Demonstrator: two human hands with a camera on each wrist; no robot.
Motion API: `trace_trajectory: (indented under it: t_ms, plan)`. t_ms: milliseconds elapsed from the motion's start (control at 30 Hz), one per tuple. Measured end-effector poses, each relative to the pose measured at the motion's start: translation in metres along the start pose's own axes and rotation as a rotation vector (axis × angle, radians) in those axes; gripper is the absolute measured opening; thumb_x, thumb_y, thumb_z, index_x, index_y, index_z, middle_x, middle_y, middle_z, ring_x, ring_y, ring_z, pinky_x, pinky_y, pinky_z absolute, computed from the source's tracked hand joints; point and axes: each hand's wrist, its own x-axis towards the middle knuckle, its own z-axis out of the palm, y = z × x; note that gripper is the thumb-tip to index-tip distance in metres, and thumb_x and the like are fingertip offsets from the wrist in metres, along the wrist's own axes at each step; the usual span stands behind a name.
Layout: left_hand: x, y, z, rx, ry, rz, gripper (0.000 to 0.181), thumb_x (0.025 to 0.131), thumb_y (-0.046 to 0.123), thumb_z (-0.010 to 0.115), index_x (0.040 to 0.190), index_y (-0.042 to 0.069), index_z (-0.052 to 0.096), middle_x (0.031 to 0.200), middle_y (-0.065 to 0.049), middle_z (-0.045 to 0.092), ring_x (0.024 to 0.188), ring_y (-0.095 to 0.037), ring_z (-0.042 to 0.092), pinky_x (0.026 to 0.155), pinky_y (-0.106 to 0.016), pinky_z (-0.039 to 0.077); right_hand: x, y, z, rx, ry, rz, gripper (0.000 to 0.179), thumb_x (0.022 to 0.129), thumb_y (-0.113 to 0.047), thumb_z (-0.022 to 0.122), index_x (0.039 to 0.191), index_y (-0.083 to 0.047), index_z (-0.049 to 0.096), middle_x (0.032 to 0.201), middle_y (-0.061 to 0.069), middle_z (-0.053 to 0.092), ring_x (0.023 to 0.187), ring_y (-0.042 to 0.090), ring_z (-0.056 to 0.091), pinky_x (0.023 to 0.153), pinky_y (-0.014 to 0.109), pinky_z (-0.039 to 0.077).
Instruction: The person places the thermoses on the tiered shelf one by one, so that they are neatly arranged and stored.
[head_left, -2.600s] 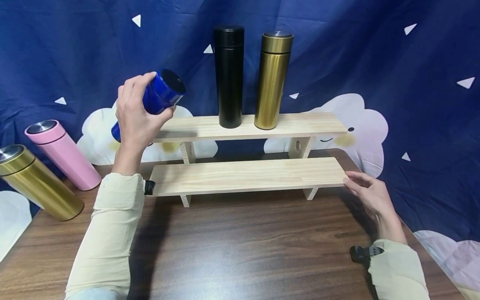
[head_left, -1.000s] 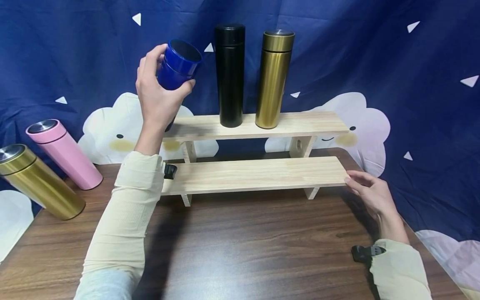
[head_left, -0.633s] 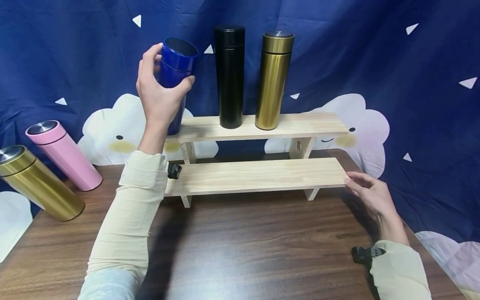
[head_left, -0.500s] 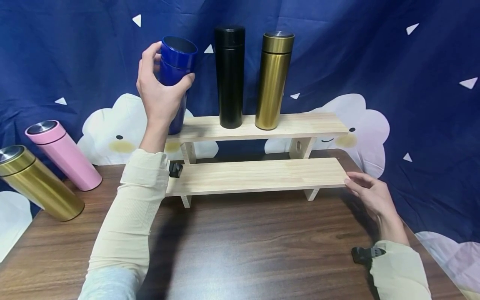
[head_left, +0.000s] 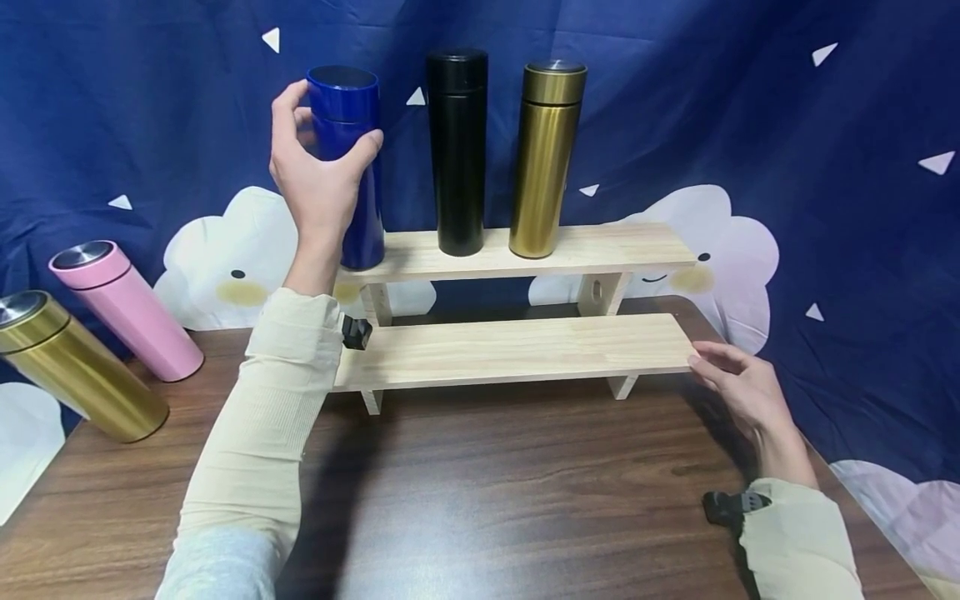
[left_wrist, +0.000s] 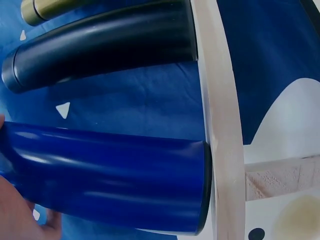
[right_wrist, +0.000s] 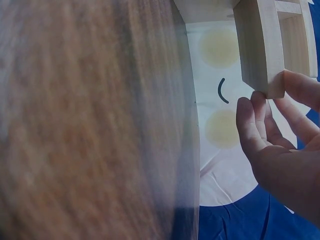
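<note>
On the left, toward nine o'clock, a gold bottle (head_left: 86, 367) and a pink bottle (head_left: 131, 312) stood on the table (head_left: 480, 483). Near half past ten, the left hand (head_left: 318, 182) was clamped round the upper part of a blue bottle (left_wrist: 107, 175), upright at the left end of the upper board (head_left: 622, 243). Only the left wrist view brought out its dark base rim; whether it sat flat, I couldn't tell. At twelve stood a black bottle (head_left: 459, 167), at one a second gold bottle (head_left: 546, 179). Near four, the right hand (head_left: 742, 396) pinched the end of the lower board (head_left: 502, 350); the right wrist view showed both yellow cheeks of a printed cloud (right_wrist: 215, 180), the head view just one.
</note>
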Motion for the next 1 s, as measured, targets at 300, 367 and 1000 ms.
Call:
trace_trajectory:
  t_ms: [300,367,1000]
  plan:
    - [0.002,-0.001,0.005,-0.005,0.009,-0.034,0.075,0.072,0.032,0.090,0.139,0.022,0.057,0.116,0.003,0.063,0.104,-0.011,0.056,0.091,-0.028,0.041,0.001,0.003,-0.001,0.043,-0.003,-0.005,0.019,0.092,-0.004,0.073,0.108,-0.013,0.073,0.087,-0.014,0.069,0.077,-0.002,0.067,0.071,0.014,0.053]
    - [0.002,-0.001,0.008,-0.012,-0.004,-0.041,0.076,0.073,0.034,0.090,0.140,0.022,0.056,0.118,0.002,0.063,0.105,-0.011,0.056,0.092,-0.029,0.040,0.000,0.002,-0.001,0.045,-0.005,-0.004,0.018,0.092,-0.004,0.073,0.107,-0.015,0.073,0.087,-0.014,0.069,0.077,-0.002,0.067,0.071,0.014,0.053]
    - [0.005,0.000,0.024,0.003,-0.054,-0.087,0.076,0.076,0.040,0.088,0.142,0.023,0.053,0.124,0.001,0.061,0.110,-0.010,0.053,0.095,-0.030,0.040,0.002,0.002,0.000,0.025,0.007,0.009,0.025,0.092,-0.005,0.073,0.117,-0.005,0.068,0.088,-0.014,0.068,0.078,-0.003,0.067,0.072,0.013,0.053]
